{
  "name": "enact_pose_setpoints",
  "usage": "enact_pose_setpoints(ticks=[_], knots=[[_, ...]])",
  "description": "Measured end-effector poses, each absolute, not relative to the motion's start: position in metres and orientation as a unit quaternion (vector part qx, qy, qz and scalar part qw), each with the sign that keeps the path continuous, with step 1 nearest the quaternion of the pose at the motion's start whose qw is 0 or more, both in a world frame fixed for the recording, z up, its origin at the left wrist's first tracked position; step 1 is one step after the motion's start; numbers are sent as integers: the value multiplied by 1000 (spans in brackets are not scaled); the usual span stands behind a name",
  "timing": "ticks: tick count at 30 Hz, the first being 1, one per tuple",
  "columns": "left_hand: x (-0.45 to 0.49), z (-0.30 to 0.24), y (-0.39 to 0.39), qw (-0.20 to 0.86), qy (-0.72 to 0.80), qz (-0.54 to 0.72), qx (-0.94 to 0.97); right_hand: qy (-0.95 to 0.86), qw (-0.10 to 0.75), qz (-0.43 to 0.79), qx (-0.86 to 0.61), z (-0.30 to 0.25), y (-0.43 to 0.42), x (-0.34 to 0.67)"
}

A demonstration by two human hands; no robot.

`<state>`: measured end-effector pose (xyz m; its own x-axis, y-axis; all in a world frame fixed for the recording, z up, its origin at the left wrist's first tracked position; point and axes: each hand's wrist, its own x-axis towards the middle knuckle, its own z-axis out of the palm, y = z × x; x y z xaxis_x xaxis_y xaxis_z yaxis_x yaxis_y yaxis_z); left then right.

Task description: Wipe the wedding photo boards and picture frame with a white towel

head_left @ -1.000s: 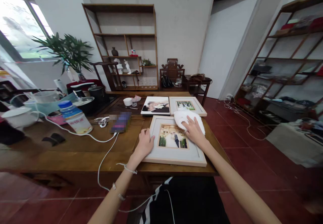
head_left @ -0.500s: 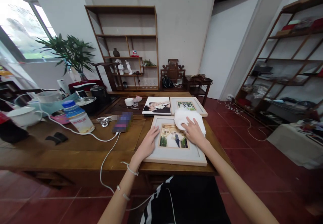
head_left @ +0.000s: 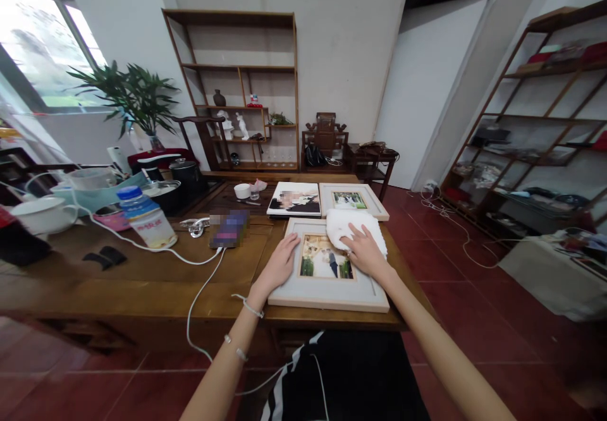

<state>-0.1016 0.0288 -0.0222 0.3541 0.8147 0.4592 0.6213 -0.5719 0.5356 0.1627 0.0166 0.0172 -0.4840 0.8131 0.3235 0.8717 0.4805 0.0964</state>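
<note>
A light wooden picture frame (head_left: 327, 302) with a wide pale mat and a wedding photo lies flat at the table's front edge. My left hand (head_left: 281, 262) rests on its left side, fingers stretched out over the border. At the frame's upper right corner, my right hand (head_left: 364, 250) presses on a fluffy white cloth (head_left: 337, 224), with its fingers partly spread and bent into it. The cloth covers that corner. Behind it lie a second framed photo (head_left: 377, 201) and a white-edged picture panel (head_left: 294, 198), side by side.
On the wooden table (head_left: 190, 291), a phone (head_left: 230, 228) trails a white charging cable (head_left: 190, 320) over the front edge. To the left stand a blue-capped bottle (head_left: 146, 219), a white pot (head_left: 42, 215) and a black kettle (head_left: 184, 174). A small white bowl (head_left: 242, 191) sits farther back.
The cloth under my right hand has shifted very slightly left and down at the corner. My left hand stays on the frame's left side, and the frame has not moved.
</note>
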Motion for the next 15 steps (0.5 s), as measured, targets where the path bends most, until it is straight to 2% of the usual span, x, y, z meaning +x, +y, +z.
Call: enact_pose_setpoints(ticks=[10,15], knots=[[-104,-41,34,140,442,396,793,-846,73,-116,-515,29,20,156],[-104,-43,35,136,443,407,787,-845,39,-93,-526,40,-15,139]])
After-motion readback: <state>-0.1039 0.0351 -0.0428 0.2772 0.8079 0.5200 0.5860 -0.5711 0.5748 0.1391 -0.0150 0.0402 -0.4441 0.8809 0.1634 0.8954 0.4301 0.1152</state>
